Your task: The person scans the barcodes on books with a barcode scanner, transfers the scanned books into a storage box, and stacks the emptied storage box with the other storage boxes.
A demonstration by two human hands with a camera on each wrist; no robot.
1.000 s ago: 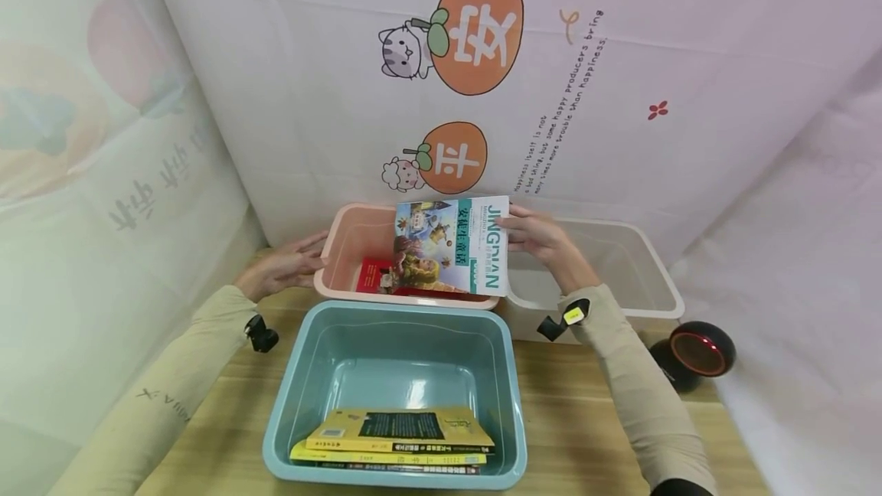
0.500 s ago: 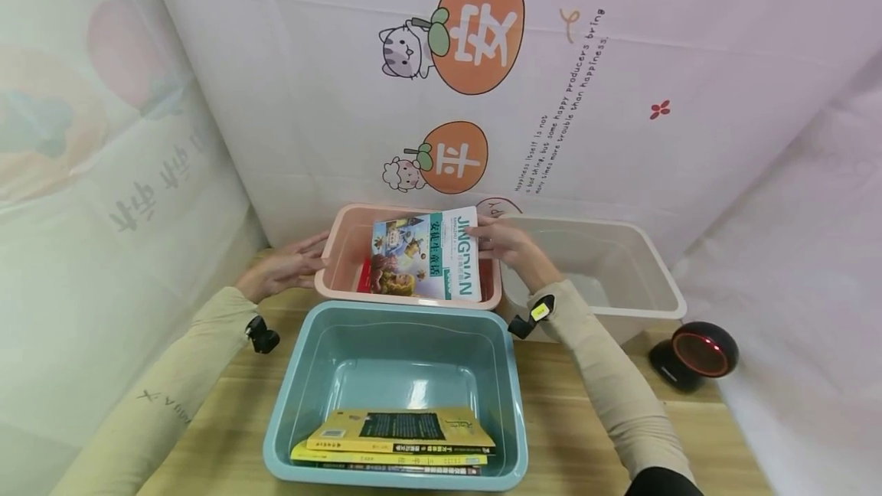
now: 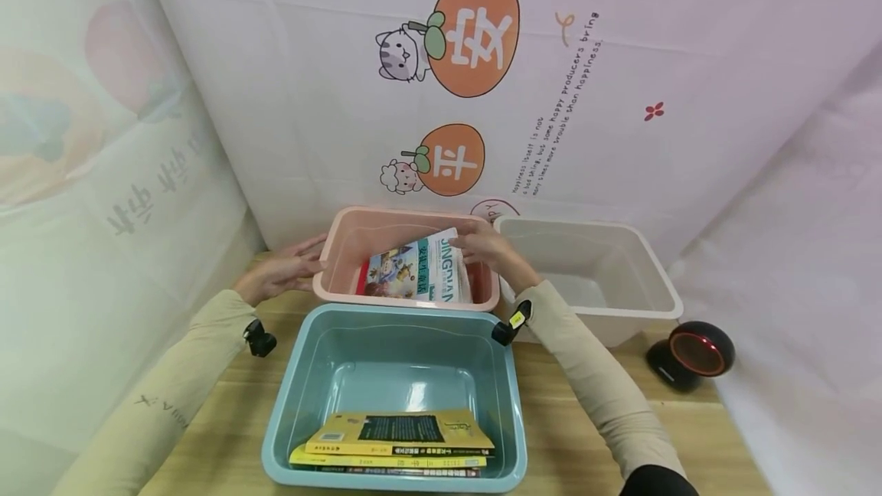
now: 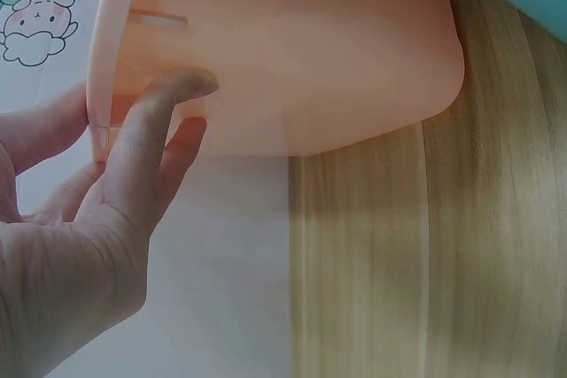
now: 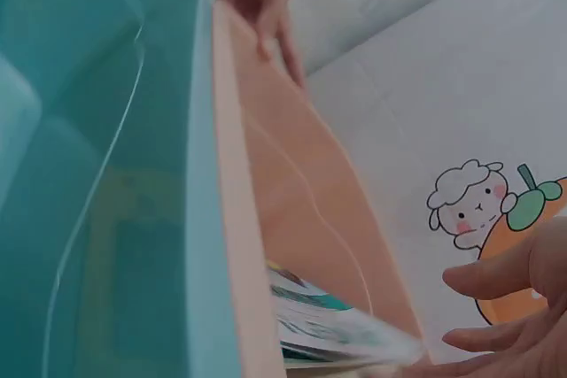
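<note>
In the head view, a paperback storybook point(image 3: 406, 270) with a colourful picture cover lies tilted inside the pink bin point(image 3: 354, 251), over something red. At the book's upper right corner is my right hand point(image 3: 485, 243), its fingertips overlapping the white cover edge. The right wrist view shows that hand point(image 5: 514, 307) with fingers spread and fairly straight, beside the book's edge point(image 5: 328, 325). My left hand point(image 3: 279, 270) is at the bin's left end. In the left wrist view its loosely bent fingers point(image 4: 142, 148) rest against the outer wall near the rim.
A blue bin point(image 3: 393, 327) stands in front, with several yellow books point(image 3: 406, 435) stacked at its near side. To the right is a white bin point(image 3: 586, 266). A black round device point(image 3: 699, 350) stands on the wooden table point(image 3: 572, 404). Printed cloth walls enclose the back and sides.
My right hand has moved left and slightly down, bringing the storybook lower into the pink bin. Its fingers have loosened from the book. My left hand has stayed in place.
</note>
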